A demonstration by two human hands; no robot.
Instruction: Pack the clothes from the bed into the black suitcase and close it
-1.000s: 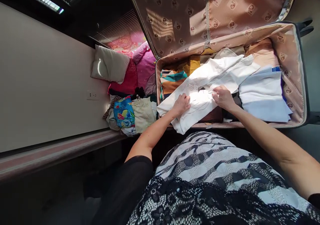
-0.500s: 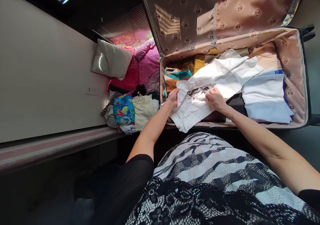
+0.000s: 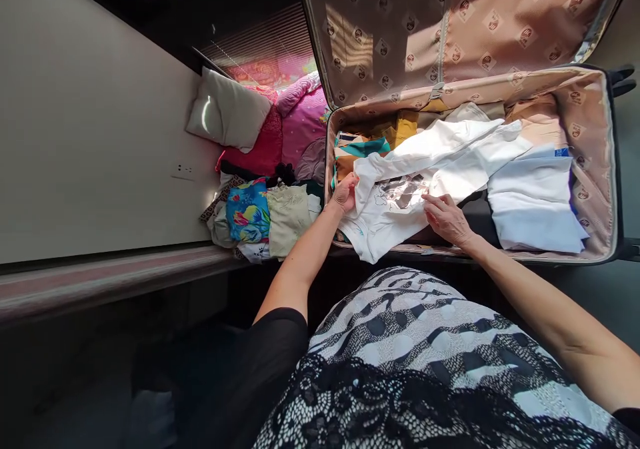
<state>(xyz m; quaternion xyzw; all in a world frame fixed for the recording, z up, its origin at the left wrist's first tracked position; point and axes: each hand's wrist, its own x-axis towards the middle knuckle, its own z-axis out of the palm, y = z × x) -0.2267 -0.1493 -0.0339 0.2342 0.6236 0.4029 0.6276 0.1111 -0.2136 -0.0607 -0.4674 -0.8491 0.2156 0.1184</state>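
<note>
An open suitcase (image 3: 597, 169) with tan patterned lining lies in front of me, filled with clothes. Across the top lies a white T-shirt (image 3: 385, 219) with a dark printed picture, spread open. My left hand (image 3: 346, 192) is closed on the shirt's left edge near the suitcase's left wall. My right hand (image 3: 447, 217) lies on the shirt's lower right part, fingers stretched out and pressing the cloth just beside the print.
Folded pale blue-white garments (image 3: 535, 202) fill the suitcase's right side; striped teal and mustard clothes (image 3: 367, 144) lie at the back left. The raised lid (image 3: 450, 22) stands behind. Left of the suitcase sits a clothes pile (image 3: 260, 216), a white pillow (image 3: 227, 110) and pink bedding (image 3: 295, 126).
The white shirt has been unfolded, exposing its print. My left hand shifted left to the shirt's edge; my right hand slid down and right, flattening out.
</note>
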